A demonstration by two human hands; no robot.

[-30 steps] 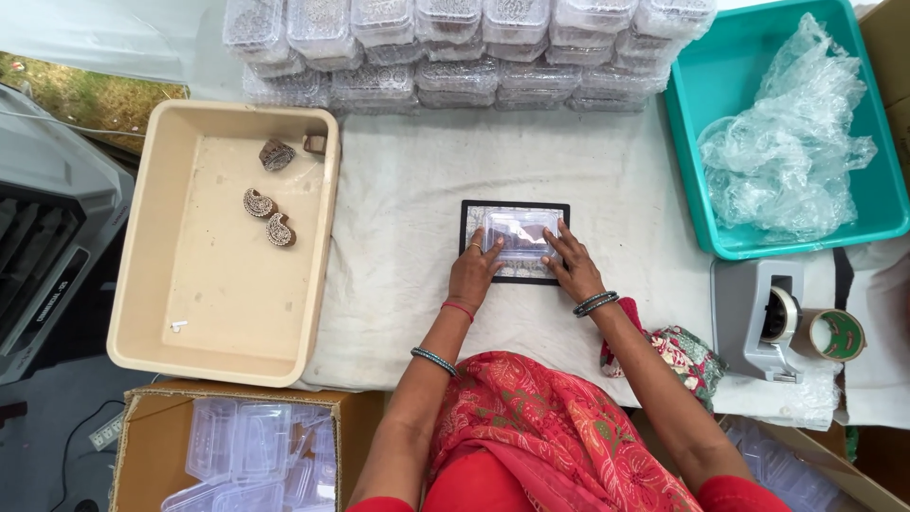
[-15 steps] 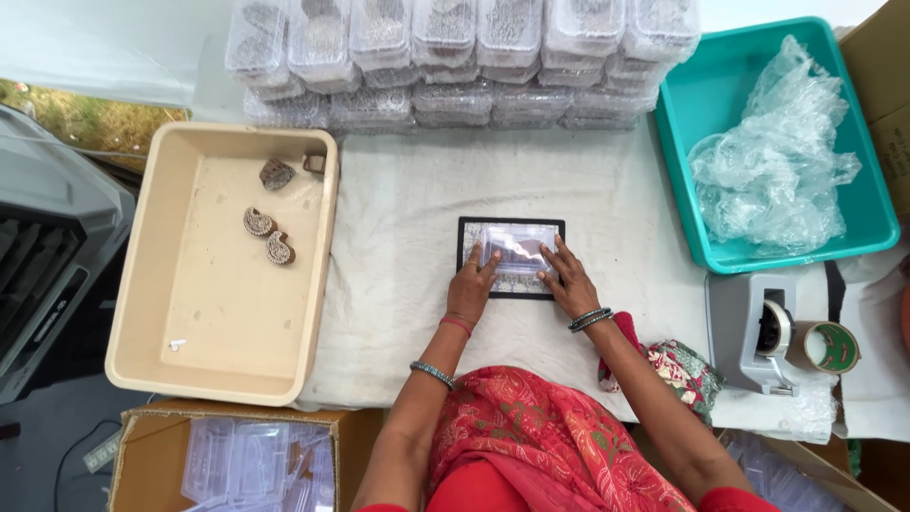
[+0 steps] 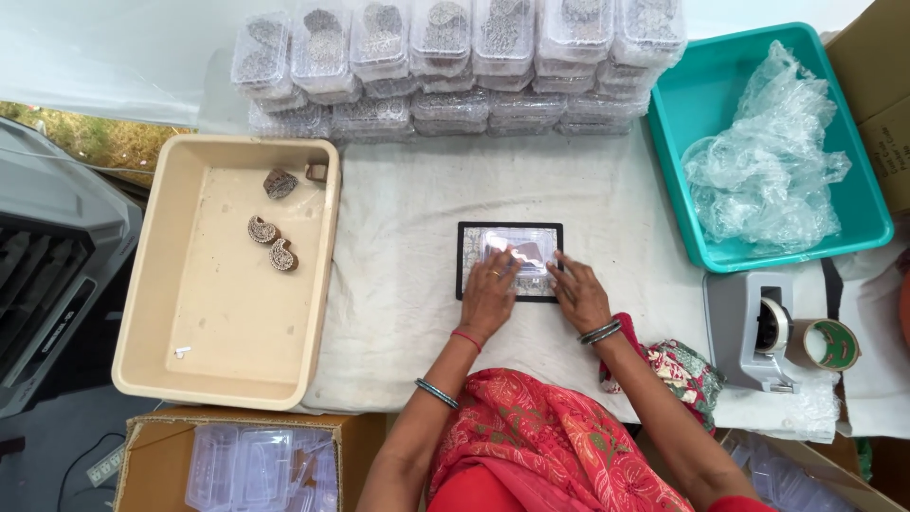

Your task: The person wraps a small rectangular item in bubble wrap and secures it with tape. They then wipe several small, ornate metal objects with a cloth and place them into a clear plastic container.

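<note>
Both hands rest flat on a clear plastic clamshell box [image 3: 519,248] that lies on a black-framed rectangular mat [image 3: 509,261] in the middle of the white cloth-covered surface [image 3: 408,284]. The left hand [image 3: 488,299] covers the box's lower left part and the right hand [image 3: 578,296] its lower right corner, fingers of both spread and pressing down, gripping nothing. Against the picture from a second ago, the hands sit in much the same place on the box; the view has only shifted slightly, so the beige plastic tray [image 3: 213,360] appears a little farther right. In that tray lie three small carved brown wooden blocks [image 3: 267,230], well apart from the hands. What the clear box holds is hard to make out under the fingers and the glare. Stacked clear plastic boxes [image 3: 455,57] along the far edge are cut off at the top, as is the teal plastic bin [image 3: 692,104] of crumpled clear film [image 3: 763,171] at its right. A grey tape dispenser [image 3: 754,332] stands near the right hand.
</note>
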